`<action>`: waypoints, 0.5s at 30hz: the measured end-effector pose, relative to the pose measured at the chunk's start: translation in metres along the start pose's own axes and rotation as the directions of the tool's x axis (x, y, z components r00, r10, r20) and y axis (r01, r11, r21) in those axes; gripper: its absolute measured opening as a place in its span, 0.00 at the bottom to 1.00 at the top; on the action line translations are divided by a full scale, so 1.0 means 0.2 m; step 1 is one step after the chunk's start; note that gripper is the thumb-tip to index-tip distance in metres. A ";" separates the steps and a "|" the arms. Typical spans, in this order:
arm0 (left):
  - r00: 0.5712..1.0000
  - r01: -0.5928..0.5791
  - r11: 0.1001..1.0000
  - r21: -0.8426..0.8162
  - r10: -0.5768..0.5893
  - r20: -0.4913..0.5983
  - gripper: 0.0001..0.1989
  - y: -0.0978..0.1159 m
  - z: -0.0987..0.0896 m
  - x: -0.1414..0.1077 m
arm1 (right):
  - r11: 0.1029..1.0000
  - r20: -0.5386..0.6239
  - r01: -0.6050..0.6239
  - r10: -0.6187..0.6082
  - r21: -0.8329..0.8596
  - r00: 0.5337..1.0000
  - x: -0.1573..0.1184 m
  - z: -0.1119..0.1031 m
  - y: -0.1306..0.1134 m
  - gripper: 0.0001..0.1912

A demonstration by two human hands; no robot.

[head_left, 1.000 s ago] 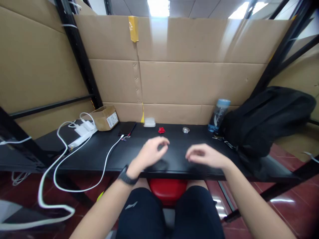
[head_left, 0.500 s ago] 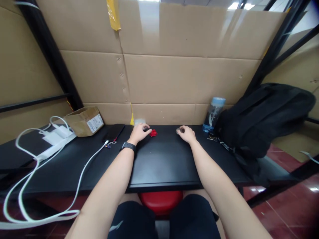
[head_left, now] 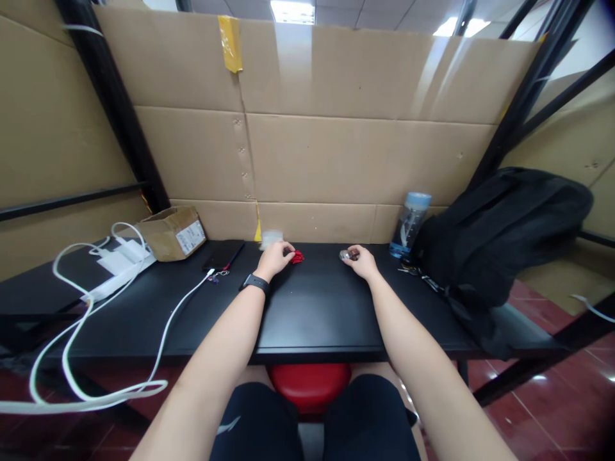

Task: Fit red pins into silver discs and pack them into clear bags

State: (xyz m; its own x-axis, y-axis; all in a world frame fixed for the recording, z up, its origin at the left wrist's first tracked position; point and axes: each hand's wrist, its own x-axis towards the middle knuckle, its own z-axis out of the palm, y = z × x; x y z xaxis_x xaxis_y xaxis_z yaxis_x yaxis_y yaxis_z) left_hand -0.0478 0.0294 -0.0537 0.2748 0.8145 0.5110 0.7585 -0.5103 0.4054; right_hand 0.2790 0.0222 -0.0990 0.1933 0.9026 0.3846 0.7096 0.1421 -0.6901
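Observation:
Near the back of the black table, my left hand (head_left: 275, 258), with a dark wristband (head_left: 254, 282), has its fingers closed at the edge of a small crumpled red bundle (head_left: 298, 257). To the right, my right hand (head_left: 364, 262) curls thumb and fingers around a small brown piece (head_left: 354, 254), too small to name. A small shiny silver round piece (head_left: 344, 255) lies right at those fingertips. Behind my left hand stands a translucent whitish container (head_left: 271, 238), partly hidden.
A water bottle (head_left: 410, 224), keys (head_left: 407, 270) and a black backpack (head_left: 500, 237) stand on the right. To the left are a cardboard box (head_left: 168, 235), a dark phone (head_left: 221, 255), a white power strip (head_left: 118, 274) and loose white cables (head_left: 166, 326). A cardboard wall (head_left: 312, 160) closes the back.
The fingers of my left hand have come down and closed at the red bundle. My right hand has shifted slightly, and more of the silver piece shows. The camera view has tilted a little.

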 end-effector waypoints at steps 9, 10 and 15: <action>0.997 0.014 0.970 -0.242 -0.032 -0.070 0.09 0.19 0.02 -0.01 | 0.982 -0.062 0.029 -0.018 0.188 0.998 -0.01 -0.02 -0.06 0.20; 0.998 0.004 0.973 -0.232 -0.017 -0.054 0.11 0.20 0.03 -0.01 | 0.977 -0.072 0.035 -0.021 0.208 0.997 -0.01 -0.02 -0.08 0.20; 0.995 -0.096 0.981 -0.166 0.093 -0.031 0.12 0.25 0.05 -0.01 | 0.927 -0.028 0.130 -0.128 0.351 0.991 -0.05 -0.03 -0.22 0.25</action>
State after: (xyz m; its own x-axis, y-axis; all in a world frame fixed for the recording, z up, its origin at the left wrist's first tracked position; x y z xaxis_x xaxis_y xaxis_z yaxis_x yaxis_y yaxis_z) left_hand -0.0055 0.0050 -0.0427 0.3254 0.7548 0.5695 0.6200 -0.6251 0.4742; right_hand 0.2491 0.0042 -0.0693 0.1199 0.8650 0.4872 0.4450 0.3918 -0.8053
